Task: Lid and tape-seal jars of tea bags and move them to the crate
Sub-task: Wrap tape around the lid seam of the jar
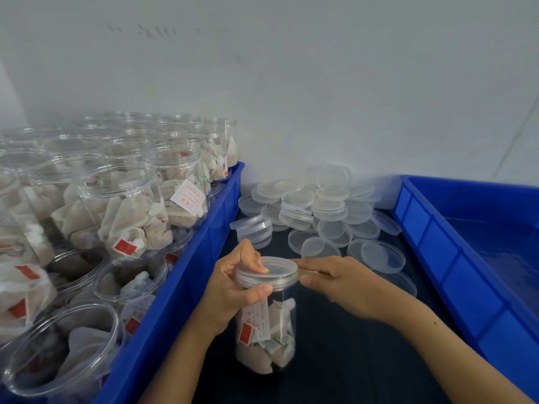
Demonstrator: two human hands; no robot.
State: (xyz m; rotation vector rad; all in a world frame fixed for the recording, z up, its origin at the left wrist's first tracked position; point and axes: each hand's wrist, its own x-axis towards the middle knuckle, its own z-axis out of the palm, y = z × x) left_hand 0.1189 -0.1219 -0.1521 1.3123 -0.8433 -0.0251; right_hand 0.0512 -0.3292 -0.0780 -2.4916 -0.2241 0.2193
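A clear plastic jar filled with tea bags stands upright on the dark table in front of me. A clear round lid sits on its mouth. My left hand grips the top of the jar, thumb under the lid rim and fingers over the lid's left edge. My right hand pinches the lid's right edge between thumb and forefinger. No tape is visible.
A blue crate on the left is packed with several open jars of tea bags. A pile of loose clear lids lies behind the jar. Another blue crate stands at the right, against the white wall.
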